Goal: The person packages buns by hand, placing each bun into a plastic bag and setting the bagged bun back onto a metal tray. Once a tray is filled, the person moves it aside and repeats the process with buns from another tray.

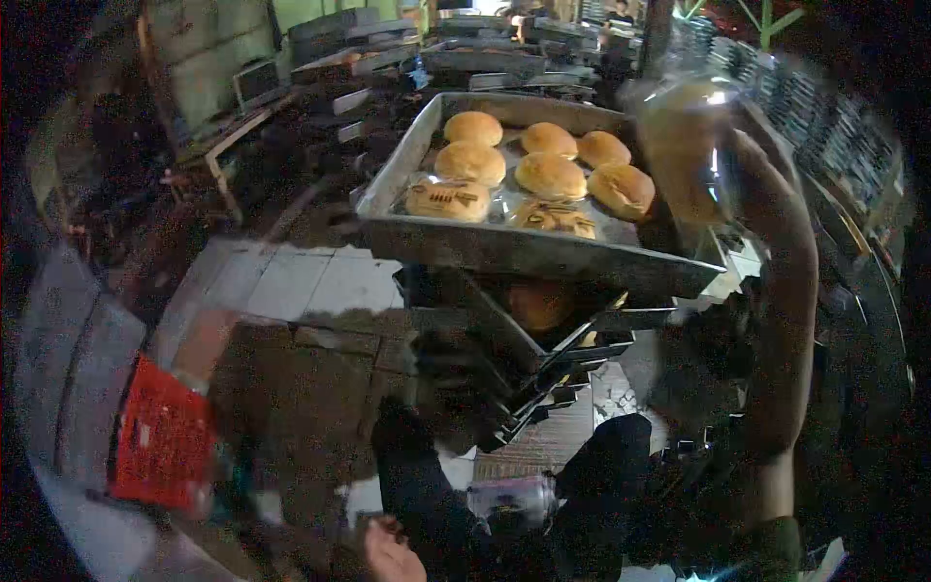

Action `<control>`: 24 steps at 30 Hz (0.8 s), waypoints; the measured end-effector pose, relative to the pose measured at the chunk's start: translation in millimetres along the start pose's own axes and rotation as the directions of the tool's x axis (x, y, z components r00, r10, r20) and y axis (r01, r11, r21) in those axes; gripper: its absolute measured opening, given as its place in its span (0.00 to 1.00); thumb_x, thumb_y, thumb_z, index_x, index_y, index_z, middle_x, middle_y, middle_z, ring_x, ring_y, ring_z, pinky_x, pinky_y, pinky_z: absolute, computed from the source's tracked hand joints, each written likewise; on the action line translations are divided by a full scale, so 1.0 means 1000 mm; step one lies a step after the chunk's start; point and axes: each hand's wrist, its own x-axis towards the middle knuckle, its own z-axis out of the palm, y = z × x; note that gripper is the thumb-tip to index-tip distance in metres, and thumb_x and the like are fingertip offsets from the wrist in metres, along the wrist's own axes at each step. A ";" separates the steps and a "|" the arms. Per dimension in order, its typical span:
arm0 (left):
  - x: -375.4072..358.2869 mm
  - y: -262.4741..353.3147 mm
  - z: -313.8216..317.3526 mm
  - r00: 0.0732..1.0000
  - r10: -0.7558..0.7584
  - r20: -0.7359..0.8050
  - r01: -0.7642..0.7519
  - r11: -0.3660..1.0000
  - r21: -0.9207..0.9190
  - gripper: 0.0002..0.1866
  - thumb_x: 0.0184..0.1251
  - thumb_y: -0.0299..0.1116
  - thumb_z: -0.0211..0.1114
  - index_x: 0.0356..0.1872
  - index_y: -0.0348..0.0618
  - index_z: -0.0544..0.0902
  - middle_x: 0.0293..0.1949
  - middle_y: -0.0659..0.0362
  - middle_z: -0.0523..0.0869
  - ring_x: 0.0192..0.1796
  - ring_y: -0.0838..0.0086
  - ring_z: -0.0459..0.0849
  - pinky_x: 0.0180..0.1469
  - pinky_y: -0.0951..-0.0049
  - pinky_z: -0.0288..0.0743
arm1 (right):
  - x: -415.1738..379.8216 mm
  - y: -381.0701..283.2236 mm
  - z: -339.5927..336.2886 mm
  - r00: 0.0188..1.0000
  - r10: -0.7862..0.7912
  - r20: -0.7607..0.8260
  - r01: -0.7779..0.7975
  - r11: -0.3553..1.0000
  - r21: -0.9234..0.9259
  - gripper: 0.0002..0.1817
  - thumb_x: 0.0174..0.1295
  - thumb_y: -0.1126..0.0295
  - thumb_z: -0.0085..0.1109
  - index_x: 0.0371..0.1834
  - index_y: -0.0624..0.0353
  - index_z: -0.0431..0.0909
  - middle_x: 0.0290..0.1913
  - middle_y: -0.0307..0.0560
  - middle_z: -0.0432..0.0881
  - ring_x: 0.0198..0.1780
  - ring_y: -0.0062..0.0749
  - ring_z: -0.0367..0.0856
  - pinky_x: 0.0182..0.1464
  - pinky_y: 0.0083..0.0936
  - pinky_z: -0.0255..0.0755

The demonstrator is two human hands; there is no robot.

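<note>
A metal baking tray (pixel 543 247) holds several round golden buns (pixel 550 177). At its near side lie two buns in clear printed wrappers, one a wrapped bun (pixel 446 199) at the left, the other partly cut off by the tray's rim. Over the tray's right side, my right hand (pixel 754 170) is raised and closed around a bun in clear plastic (pixel 684 141), blurred by motion. My left hand (pixel 393 555) is low at the bottom edge, only partly in view, its fingers too dim to read. Between my legs sits a clear plastic packet (pixel 512 500).
Under the tray, more trays (pixel 543 359) are stacked crookedly, with a bun inside one. A red plastic crate (pixel 163 436) stands on the floor at left. Further trays (pixel 485 60) fill the back, and a person (pixel 621 15) is far off. Stacked items line the right wall.
</note>
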 end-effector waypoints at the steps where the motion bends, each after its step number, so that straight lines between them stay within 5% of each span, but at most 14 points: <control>1: 0.004 -0.006 -0.002 0.996 -0.019 0.093 0.020 1.000 -0.016 0.09 0.64 0.38 0.47 0.32 0.44 0.71 0.27 0.61 0.73 0.27 0.75 0.67 0.35 0.73 0.64 | 0.016 0.017 -0.025 0.986 0.120 0.117 -0.111 0.991 -0.075 0.16 0.57 0.67 0.50 0.46 0.63 0.69 0.43 0.46 0.75 0.44 0.28 0.73 0.45 0.20 0.66; 3: 0.011 -0.010 -0.002 0.976 -0.045 0.214 0.053 0.998 -0.031 0.10 0.64 0.37 0.47 0.27 0.45 0.71 0.27 0.61 0.72 0.27 0.74 0.67 0.34 0.71 0.64 | 0.019 0.104 -0.082 0.898 -0.305 -0.319 -0.038 0.668 -0.744 0.14 0.57 0.68 0.50 0.44 0.63 0.70 0.41 0.49 0.75 0.44 0.31 0.73 0.46 0.21 0.65; 4: 0.016 -0.006 -0.004 0.977 -0.106 0.185 0.118 0.992 -0.051 0.10 0.64 0.36 0.47 0.27 0.44 0.71 0.27 0.60 0.73 0.28 0.73 0.67 0.35 0.70 0.64 | -0.019 0.089 -0.057 0.722 -0.627 -0.293 0.162 0.565 -0.809 0.12 0.57 0.70 0.50 0.43 0.62 0.71 0.39 0.50 0.76 0.41 0.31 0.74 0.45 0.21 0.66; 5: 0.023 -0.004 -0.004 0.974 -0.164 0.159 0.178 0.981 -0.081 0.10 0.63 0.36 0.47 0.26 0.44 0.72 0.27 0.59 0.73 0.29 0.73 0.68 0.35 0.68 0.64 | -0.059 0.086 -0.026 0.540 -0.698 -0.470 0.309 0.684 -0.661 0.10 0.56 0.68 0.50 0.38 0.60 0.73 0.35 0.47 0.77 0.37 0.30 0.75 0.42 0.22 0.67; 6: 0.033 -0.004 -0.009 0.968 -0.191 0.163 0.196 0.981 -0.013 0.10 0.63 0.35 0.48 0.24 0.43 0.70 0.26 0.60 0.71 0.30 0.72 0.68 0.38 0.69 0.63 | -0.129 0.118 -0.010 0.851 -0.391 -0.351 0.060 0.735 -0.675 0.10 0.55 0.67 0.49 0.36 0.60 0.73 0.32 0.47 0.76 0.33 0.32 0.74 0.37 0.25 0.68; 7: 0.036 -0.007 -0.008 0.968 -0.189 0.164 0.195 0.980 -0.026 0.10 0.63 0.35 0.48 0.24 0.43 0.70 0.26 0.60 0.71 0.30 0.72 0.68 0.38 0.69 0.63 | -0.199 0.151 0.005 0.987 0.140 -0.079 -0.140 0.498 -0.856 0.10 0.55 0.65 0.47 0.34 0.61 0.72 0.29 0.46 0.75 0.30 0.33 0.73 0.33 0.28 0.69; 8: 0.040 -0.008 -0.006 0.985 -0.129 0.116 0.124 0.991 0.050 0.10 0.63 0.35 0.48 0.25 0.43 0.70 0.26 0.60 0.71 0.30 0.72 0.68 0.37 0.68 0.63 | -0.268 0.184 0.021 0.849 0.508 0.145 -0.016 0.299 -0.954 0.11 0.54 0.64 0.46 0.31 0.61 0.72 0.25 0.46 0.74 0.26 0.35 0.72 0.28 0.32 0.69; 10: 0.062 -0.022 -0.008 0.996 -0.086 0.024 0.084 0.991 0.100 0.07 0.63 0.30 0.48 0.32 0.39 0.73 0.29 0.58 0.73 0.23 0.73 0.67 0.29 0.68 0.65 | -0.374 0.216 0.111 0.597 0.532 0.601 -0.079 0.784 -0.615 0.15 0.50 0.72 0.46 0.43 0.56 0.70 0.47 0.53 0.70 0.46 0.42 0.69 0.46 0.38 0.64; 11: 0.075 -0.035 -0.012 0.996 -0.085 0.032 0.081 0.990 0.113 0.07 0.63 0.30 0.48 0.32 0.39 0.73 0.29 0.58 0.73 0.23 0.73 0.67 0.29 0.68 0.65 | -0.384 0.192 0.123 0.505 0.290 0.813 0.475 0.693 -0.542 0.24 0.49 0.71 0.46 0.53 0.53 0.65 0.60 0.54 0.56 0.60 0.47 0.56 0.56 0.44 0.57; 15: 0.108 -0.088 -0.010 0.955 -0.118 0.273 -0.009 0.906 0.423 0.05 0.58 0.37 0.53 0.31 0.50 0.72 0.27 0.64 0.75 0.31 0.75 0.73 0.35 0.74 0.65 | -0.463 0.240 0.141 0.516 0.203 0.832 0.348 0.838 -0.420 0.27 0.50 0.70 0.46 0.58 0.50 0.60 0.64 0.52 0.49 0.64 0.51 0.47 0.58 0.50 0.51; 17: 0.105 -0.107 -0.005 0.961 -0.144 0.236 0.000 0.852 0.523 0.06 0.57 0.36 0.55 0.32 0.47 0.72 0.27 0.63 0.75 0.32 0.75 0.74 0.34 0.72 0.66 | -0.471 0.230 0.147 0.278 0.307 0.910 0.590 0.693 -0.414 0.24 0.54 0.64 0.42 0.57 0.50 0.60 0.62 0.53 0.54 0.64 0.52 0.46 0.63 0.44 0.43; 19: 0.109 -0.123 -0.006 0.953 -0.153 0.262 -0.083 0.700 0.709 0.08 0.56 0.36 0.56 0.32 0.44 0.72 0.28 0.62 0.76 0.34 0.74 0.73 0.36 0.73 0.65 | -0.450 0.214 0.143 0.278 0.290 0.916 0.586 0.704 -0.401 0.25 0.54 0.63 0.43 0.58 0.49 0.59 0.63 0.54 0.52 0.65 0.51 0.45 0.63 0.45 0.42; 21: 0.110 -0.135 -0.016 0.959 -0.151 0.239 -0.076 0.676 0.733 0.10 0.55 0.36 0.56 0.32 0.42 0.72 0.28 0.61 0.76 0.32 0.74 0.73 0.36 0.74 0.66 | -0.422 0.203 0.135 0.568 0.371 0.735 0.349 0.700 -0.623 0.25 0.54 0.62 0.42 0.58 0.51 0.59 0.62 0.54 0.53 0.65 0.51 0.45 0.63 0.45 0.42; 24: 0.121 -0.145 -0.036 0.925 -0.087 0.369 -0.248 0.597 0.763 0.13 0.55 0.39 0.57 0.34 0.40 0.72 0.32 0.59 0.75 0.35 0.75 0.73 0.40 0.74 0.66 | -0.467 0.253 0.144 0.411 0.347 0.843 0.368 0.783 -0.501 0.25 0.56 0.61 0.41 0.58 0.55 0.58 0.63 0.54 0.53 0.65 0.50 0.45 0.63 0.44 0.43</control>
